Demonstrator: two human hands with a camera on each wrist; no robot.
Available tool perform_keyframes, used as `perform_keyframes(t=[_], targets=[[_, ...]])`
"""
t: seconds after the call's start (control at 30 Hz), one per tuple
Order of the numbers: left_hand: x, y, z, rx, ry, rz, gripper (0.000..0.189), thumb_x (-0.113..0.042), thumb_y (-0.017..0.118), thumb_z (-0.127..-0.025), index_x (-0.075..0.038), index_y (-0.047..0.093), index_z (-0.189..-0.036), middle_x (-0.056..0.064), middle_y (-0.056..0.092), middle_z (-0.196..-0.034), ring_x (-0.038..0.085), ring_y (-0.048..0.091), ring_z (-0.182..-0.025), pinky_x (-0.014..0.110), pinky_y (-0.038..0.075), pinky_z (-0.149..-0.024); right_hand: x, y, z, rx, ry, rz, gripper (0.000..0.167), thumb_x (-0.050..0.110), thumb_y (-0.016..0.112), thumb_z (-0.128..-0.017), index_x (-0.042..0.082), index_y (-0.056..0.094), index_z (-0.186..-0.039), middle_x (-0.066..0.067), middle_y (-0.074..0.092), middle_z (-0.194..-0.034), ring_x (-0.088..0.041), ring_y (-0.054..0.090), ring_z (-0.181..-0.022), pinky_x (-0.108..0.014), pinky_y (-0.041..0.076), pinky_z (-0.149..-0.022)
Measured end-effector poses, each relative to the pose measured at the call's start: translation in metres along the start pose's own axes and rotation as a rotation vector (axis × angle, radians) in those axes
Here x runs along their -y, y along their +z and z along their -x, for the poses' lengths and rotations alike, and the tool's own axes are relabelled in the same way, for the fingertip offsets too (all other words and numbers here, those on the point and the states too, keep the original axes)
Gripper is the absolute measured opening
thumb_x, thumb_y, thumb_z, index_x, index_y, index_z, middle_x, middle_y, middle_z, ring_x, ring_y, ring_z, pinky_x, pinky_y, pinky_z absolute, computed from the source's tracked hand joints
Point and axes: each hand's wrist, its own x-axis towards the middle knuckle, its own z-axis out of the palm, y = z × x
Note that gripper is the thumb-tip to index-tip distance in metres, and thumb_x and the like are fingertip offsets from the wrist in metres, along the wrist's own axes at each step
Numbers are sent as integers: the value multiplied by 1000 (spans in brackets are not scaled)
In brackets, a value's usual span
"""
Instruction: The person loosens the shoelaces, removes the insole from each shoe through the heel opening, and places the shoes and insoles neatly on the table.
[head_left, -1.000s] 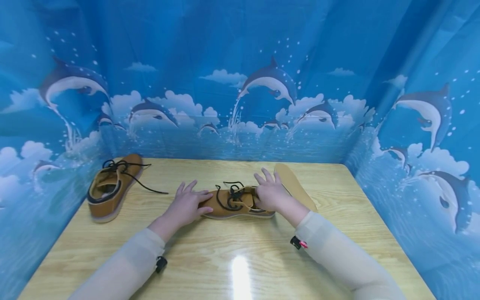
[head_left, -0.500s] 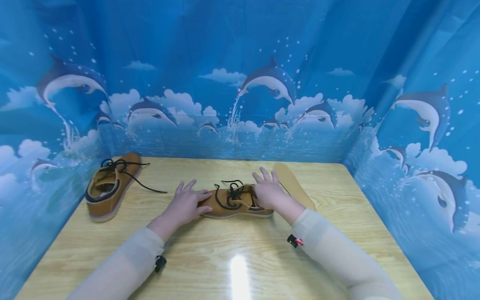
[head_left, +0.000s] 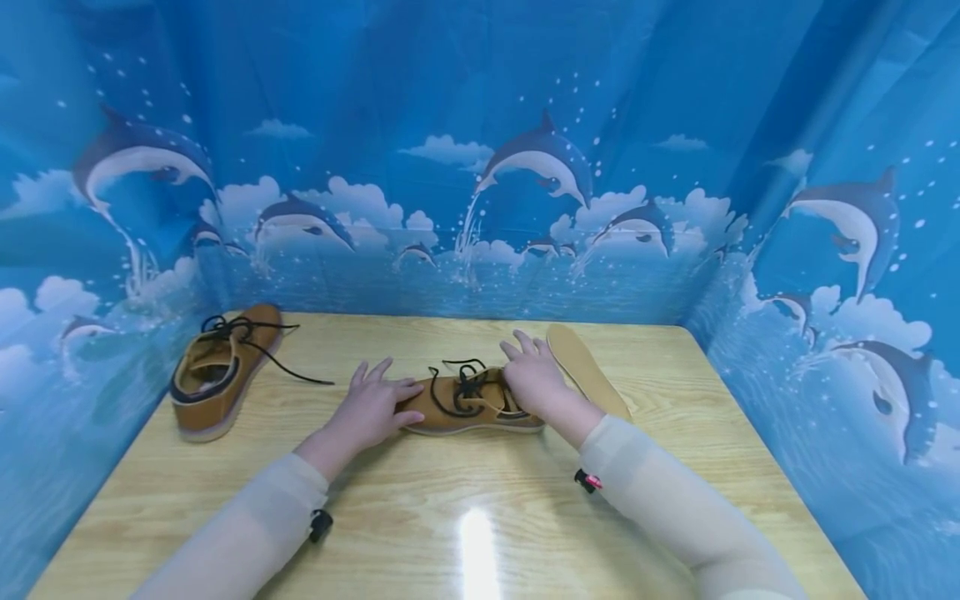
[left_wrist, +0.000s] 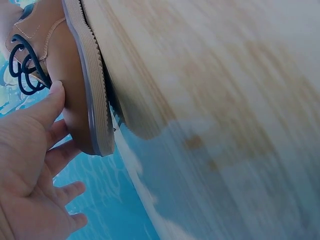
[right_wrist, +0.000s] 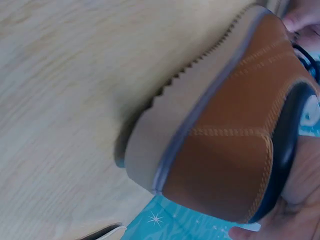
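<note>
A brown leather shoe (head_left: 442,398) with black laces lies on the table, toe to the left. At its toe is my left hand (head_left: 367,412). In the left wrist view, the left thumb (left_wrist: 52,102) lies along one side of the toe and two fingers lie at its other side, holding it; the other fingers stand off. My right hand (head_left: 534,385) is over the shoe's heel opening, some fingers raised and the others hidden inside. In the right wrist view, the right hand (right_wrist: 300,210) is behind the dark padded collar (right_wrist: 285,145). What those fingers hold, I cannot tell.
A matching brown shoe (head_left: 210,387) stands at the table's left edge, one lace trailing to the right. A tan insole (head_left: 588,375) lies behind the right wrist. Blue dolphin-print curtains (head_left: 450,208) enclose the back and sides of the wooden table (head_left: 405,533).
My right hand has shifted slightly left and away over the shoe's opening. The left hand stays at the toe, and the shoe keeps nearly the same place.
</note>
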Motion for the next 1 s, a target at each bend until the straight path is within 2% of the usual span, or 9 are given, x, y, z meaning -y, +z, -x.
perform_keyframes(t=[0.13,0.37,0.53,0.67,0.77,0.87,1.0], targets=[[1,1,0,4,-4,-4,59,-52,69,-89,-20,62,-138,5,56,-145,46,22,-147,67,0,-117,2,7,-1,-41,13,52,16,2,74,-84,16,74,-76,-8,47,-151,-38,24,-148,-59,23,-118],[0,-1,-1,-4,-5,-6,58,-52,69,-89,-20,63,-137,5,56,-144,46,23,-147,67,-1,-117,4,13,-4,-33,64,-10,16,2,72,-85,17,75,-81,-9,41,-156,-39,14,-151,-67,7,-118],[-2,-1,0,-1,-4,-5,58,-51,69,-89,-19,62,-137,5,56,-144,46,23,-147,67,-1,-117,3,15,-6,-45,43,-2,13,4,73,-84,17,74,-79,-9,40,-156,-39,13,-151,-68,8,-117],[-3,-2,0,-6,-2,-7,58,-51,69,-89,-19,63,-137,5,57,-144,46,24,-146,68,-1,-117,-1,14,-5,-53,-9,-12,7,12,76,-81,17,73,-77,-9,40,-157,-40,13,-151,-67,9,-117],[-4,-2,0,-8,-3,-11,58,-51,69,-89,-19,63,-136,5,57,-143,46,25,-146,68,0,-117,-7,12,-3,-67,-80,-85,16,14,75,-81,18,67,-68,-11,38,-158,-41,11,-151,-66,9,-118],[-4,-2,1,-9,-4,-16,58,-51,69,-89,-19,63,-136,5,57,-143,47,25,-146,68,0,-116,-15,11,-2,-81,-150,-219,25,12,73,-81,23,61,-62,-10,34,-160,-39,7,-152,-63,7,-119],[-4,-2,2,-11,-8,-12,57,-51,70,-89,-19,63,-136,6,57,-143,47,25,-145,69,0,-116,-27,16,-2,-92,-210,-405,25,11,71,-79,27,58,-65,-8,31,-162,-35,3,-153,-64,6,-119]])
